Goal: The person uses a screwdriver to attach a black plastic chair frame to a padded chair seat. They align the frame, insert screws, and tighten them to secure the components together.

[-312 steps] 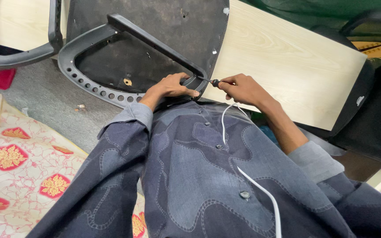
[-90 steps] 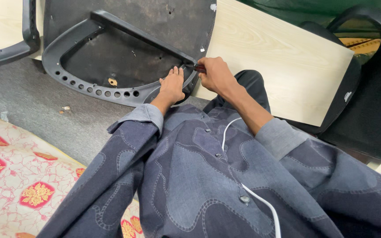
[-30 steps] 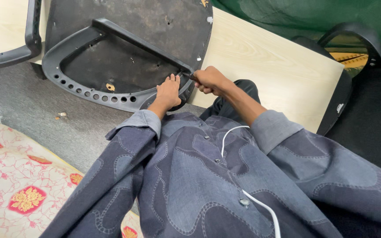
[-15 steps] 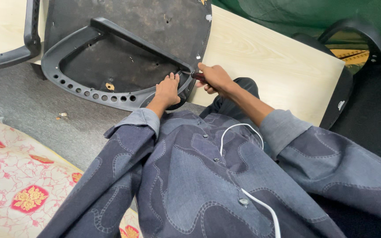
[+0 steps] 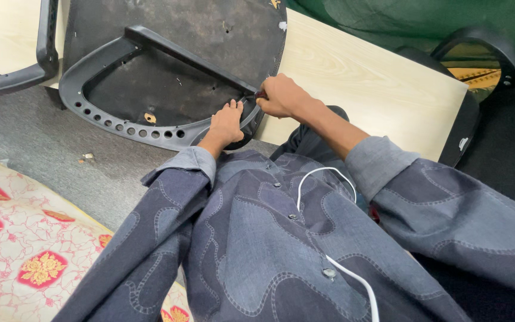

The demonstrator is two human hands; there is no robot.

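A dark chair seat [image 5: 180, 36] lies tipped up, its underside facing me, with a grey plastic armrest frame [image 5: 120, 125] fixed across it. My left hand [image 5: 226, 122] rests flat on the lower right curve of that frame, fingers together. My right hand [image 5: 281, 95] is closed around a screwdriver [image 5: 256, 95] with a dark red handle. Its tip meets the frame where the bar joins the seat's right edge. Most of the tool is hidden in my fist.
A pale wooden board [image 5: 365, 89] lies behind the seat. Another black chair [image 5: 496, 107] stands at the right. A second armrest [image 5: 25, 65] is at the upper left. Grey carpet [image 5: 37, 143] and a floral mat [image 5: 25, 250] are at the left. A white cable [image 5: 341, 268] runs down my shirt.
My right hand has shifted slightly along the frame joint and my left hand has stayed pressed on the frame. The view has tilted a little.
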